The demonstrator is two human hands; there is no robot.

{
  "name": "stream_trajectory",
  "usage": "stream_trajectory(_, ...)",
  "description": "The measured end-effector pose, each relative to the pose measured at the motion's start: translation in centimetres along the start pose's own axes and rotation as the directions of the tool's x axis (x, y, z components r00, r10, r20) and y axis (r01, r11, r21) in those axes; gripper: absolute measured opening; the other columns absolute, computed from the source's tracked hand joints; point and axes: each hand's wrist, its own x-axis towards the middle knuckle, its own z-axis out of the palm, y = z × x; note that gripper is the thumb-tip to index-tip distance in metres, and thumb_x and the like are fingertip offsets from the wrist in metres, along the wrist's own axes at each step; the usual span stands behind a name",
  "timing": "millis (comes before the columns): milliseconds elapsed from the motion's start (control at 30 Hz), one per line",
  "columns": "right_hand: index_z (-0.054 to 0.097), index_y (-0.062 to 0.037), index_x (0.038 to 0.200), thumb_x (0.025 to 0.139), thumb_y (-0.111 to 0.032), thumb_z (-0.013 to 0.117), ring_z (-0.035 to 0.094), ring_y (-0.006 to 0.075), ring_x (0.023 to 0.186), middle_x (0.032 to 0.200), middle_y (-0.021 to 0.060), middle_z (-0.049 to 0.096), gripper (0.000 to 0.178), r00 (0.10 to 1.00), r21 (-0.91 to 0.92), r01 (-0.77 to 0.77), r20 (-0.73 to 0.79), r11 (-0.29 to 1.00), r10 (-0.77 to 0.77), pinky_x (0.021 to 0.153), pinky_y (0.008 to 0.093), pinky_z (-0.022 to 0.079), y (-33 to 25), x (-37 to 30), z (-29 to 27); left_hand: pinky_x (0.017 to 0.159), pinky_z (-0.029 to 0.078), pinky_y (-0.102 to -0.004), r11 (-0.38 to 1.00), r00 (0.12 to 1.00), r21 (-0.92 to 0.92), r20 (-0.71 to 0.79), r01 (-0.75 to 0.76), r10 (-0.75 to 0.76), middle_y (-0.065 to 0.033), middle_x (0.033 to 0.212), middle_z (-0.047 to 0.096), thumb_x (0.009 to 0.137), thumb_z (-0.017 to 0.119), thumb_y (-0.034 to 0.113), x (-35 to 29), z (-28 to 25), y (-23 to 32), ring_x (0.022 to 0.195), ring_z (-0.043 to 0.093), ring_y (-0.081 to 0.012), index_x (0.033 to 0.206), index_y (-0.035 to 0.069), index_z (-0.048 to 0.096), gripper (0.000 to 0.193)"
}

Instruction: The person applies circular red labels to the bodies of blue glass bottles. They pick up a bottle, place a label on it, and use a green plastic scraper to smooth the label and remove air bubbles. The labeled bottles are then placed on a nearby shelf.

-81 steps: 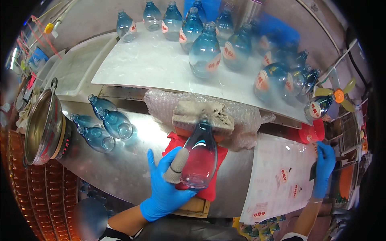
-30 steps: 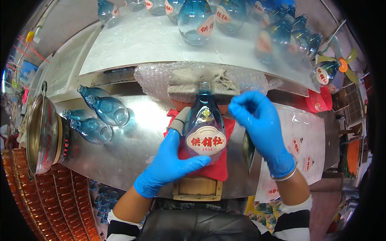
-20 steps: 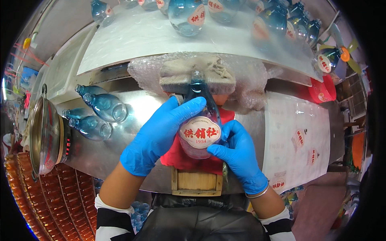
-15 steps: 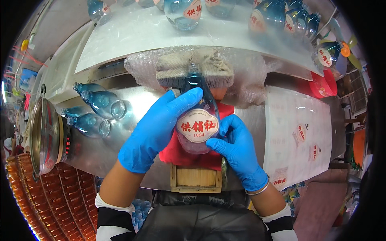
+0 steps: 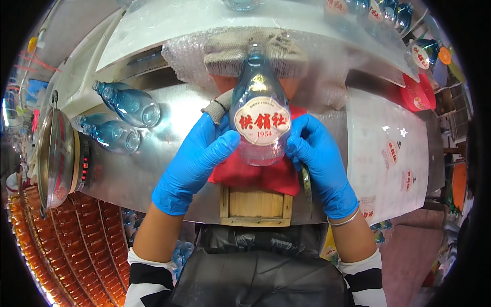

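A blue-tinted glass bottle [image 5: 261, 148] with a cream label [image 5: 262, 121] lies in front of me, its neck pointing away. Its neck is on a folded grey knit pad [image 5: 255, 56] and its body on a red cloth [image 5: 286, 179] over a wooden stand [image 5: 255, 205]. My left hand [image 5: 192, 163], in a blue glove, closes round a grey knit cloth [image 5: 218, 108] beside the bottle, thumb near the glass. My right hand [image 5: 319, 161], also gloved, has curled fingers gripping the bottle's lower right side. Some fingertips are hidden.
Several unlabelled bottles [image 5: 128, 105] lie on the metal table at left, near a round metal pan [image 5: 48, 153]. A sheet of labels [image 5: 386, 153] lies at right. Bubble wrap [image 5: 179, 56] edges the raised white shelf [image 5: 169, 30], where labelled bottles [image 5: 376, 13] stand. A red container [image 5: 419, 92] is at right.
The bottle shows higher in view. My left thumb has come off its upper body, and the left hand has drawn lower to its side. My right hand has moved up the bottle's right side.
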Motion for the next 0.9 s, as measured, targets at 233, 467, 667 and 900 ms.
stream_trajectory(233,0.053,-0.0079,0.078,0.077,-0.014,0.071,0.047,0.0049,0.067,0.072,-0.0027,0.051,0.020,0.998,-0.005,-0.052,-0.018,0.999,0.052,0.062,0.0197,0.041,-0.9,0.0,0.8,0.094,0.039,-0.0313,0.953,0.984,-0.302,-0.157,0.035,-0.086,-0.0115,0.116,0.053,0.089,0.053,0.022,0.9,0.8,0.3,0.108,0.051,-0.0202,0.130,-0.005,0.036,0.052)
stream_trajectory(467,0.049,-0.0097,0.080,0.070,-0.009,0.077,0.049,0.0055,0.069,0.075,-0.0029,0.050,0.030,0.997,-0.002,-0.038,-0.071,0.999,0.037,0.064,0.0197,0.044,-1.0,-0.1,1.5,0.090,0.047,-0.0344,0.953,0.981,-0.239,-0.003,0.186,-0.193,-0.0120,0.115,0.056,0.091,0.049,0.019,3.4,1.5,2.6,0.105,0.056,-0.0217,0.121,0.001,0.049,0.036)
stream_trajectory(667,0.048,-0.0099,0.080,0.070,-0.010,0.077,0.049,0.0052,0.070,0.075,-0.0031,0.050,0.031,0.995,0.019,-0.057,-0.075,0.998,0.059,0.063,0.0193,0.044,-1.0,-0.1,1.6,0.082,0.051,-0.0321,0.930,0.974,-0.310,-0.041,0.199,-0.223,-0.0102,0.103,0.062,0.088,0.055,0.018,4.1,1.4,2.4,0.093,0.062,-0.0198,0.113,0.002,0.056,0.030)
stream_trajectory(900,0.049,-0.0096,0.078,0.072,-0.010,0.075,0.048,0.0051,0.069,0.074,-0.0027,0.051,0.027,0.997,-0.030,-0.024,-0.070,0.999,0.022,0.062,0.0192,0.043,-0.7,0.0,1.4,0.087,0.048,-0.0305,0.954,0.983,-0.262,-0.068,0.145,-0.168,-0.0102,0.113,0.057,0.090,0.050,0.015,3.8,1.6,2.5,0.101,0.058,-0.0196,0.120,0.002,0.049,0.033)
